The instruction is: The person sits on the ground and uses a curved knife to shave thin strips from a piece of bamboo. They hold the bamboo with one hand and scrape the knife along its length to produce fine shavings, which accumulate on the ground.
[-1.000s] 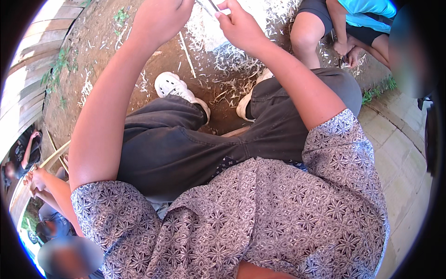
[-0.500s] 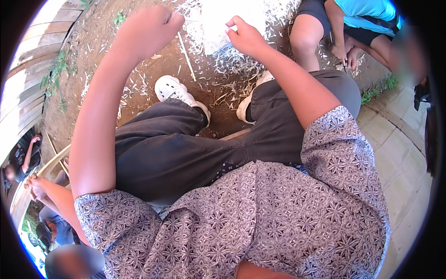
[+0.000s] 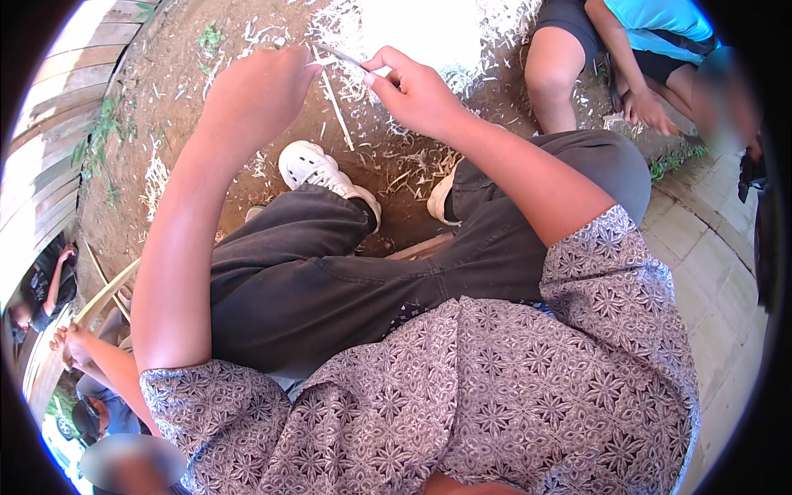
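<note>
Right hand (image 3: pixel 421 95) pinches thin grey tool (image 3: pixel 343 57), likely knife, between thumb and curled finger. Tool spans gap between 2 hands, far end near left hand (image 3: pixel 256 92). Left hand shows its back, fingers hidden; cannot tell what they grip. Risks, as judged: weak pinch could let tool swing toward left hand, cutting it if edge is sharp. Sudden slip could drop tool toward 2 white shoes (image 3: pixel 312 167). Pale shavings (image 3: pixel 513 31) on ground (image 3: pixel 186 111) could hide dropped tool.
</note>
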Demonstrator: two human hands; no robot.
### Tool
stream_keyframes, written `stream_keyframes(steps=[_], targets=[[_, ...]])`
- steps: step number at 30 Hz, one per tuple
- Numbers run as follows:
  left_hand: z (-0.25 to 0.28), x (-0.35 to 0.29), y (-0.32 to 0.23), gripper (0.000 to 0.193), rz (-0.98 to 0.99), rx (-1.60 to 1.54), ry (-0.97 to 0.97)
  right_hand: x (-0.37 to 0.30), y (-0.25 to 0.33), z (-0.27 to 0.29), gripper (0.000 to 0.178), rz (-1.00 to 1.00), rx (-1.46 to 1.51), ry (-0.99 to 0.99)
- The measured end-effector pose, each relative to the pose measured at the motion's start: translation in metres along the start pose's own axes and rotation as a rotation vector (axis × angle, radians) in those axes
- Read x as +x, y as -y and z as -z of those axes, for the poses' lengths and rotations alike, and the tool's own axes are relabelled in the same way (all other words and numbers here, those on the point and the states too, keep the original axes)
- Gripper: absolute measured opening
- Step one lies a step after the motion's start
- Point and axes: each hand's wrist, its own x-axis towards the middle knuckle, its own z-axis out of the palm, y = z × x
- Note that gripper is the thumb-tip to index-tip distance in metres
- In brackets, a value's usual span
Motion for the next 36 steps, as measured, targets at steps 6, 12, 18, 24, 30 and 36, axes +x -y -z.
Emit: stream_keyframes(steps=[6,12,18,24,30,36], targets=[[0.006,0.004,-0.004,0.035,-0.018,0.011,0.032,0.006,-0.015,0.006,0.015,0.008,-0.070,-0.025],[0.001,0.008,0.009,0.034,-0.073,-0.013,0.011,0.006,-0.066,0.023,0.016,-0.187,-0.251,-0.087],[0.011,0.008,-0.007,0.033,-0.054,0.017,0.022,0.009,-0.026,0.022,0.019,-0.132,-0.054,-0.039],[0.011,0.009,-0.017,0.033,-0.073,0.101,0.021,0.011,-0.018,0.010,0.017,-0.007,-0.048,-0.030],[0.014,0.007,-0.018,0.031,-0.089,0.120,0.029,0.013,-0.053,0.024,0.018,-0.032,-0.167,-0.016],[0.013,0.007,-0.009,0.029,-0.059,0.089,0.032,0.015,-0.065,0.030,0.020,-0.034,-0.238,-0.035]])
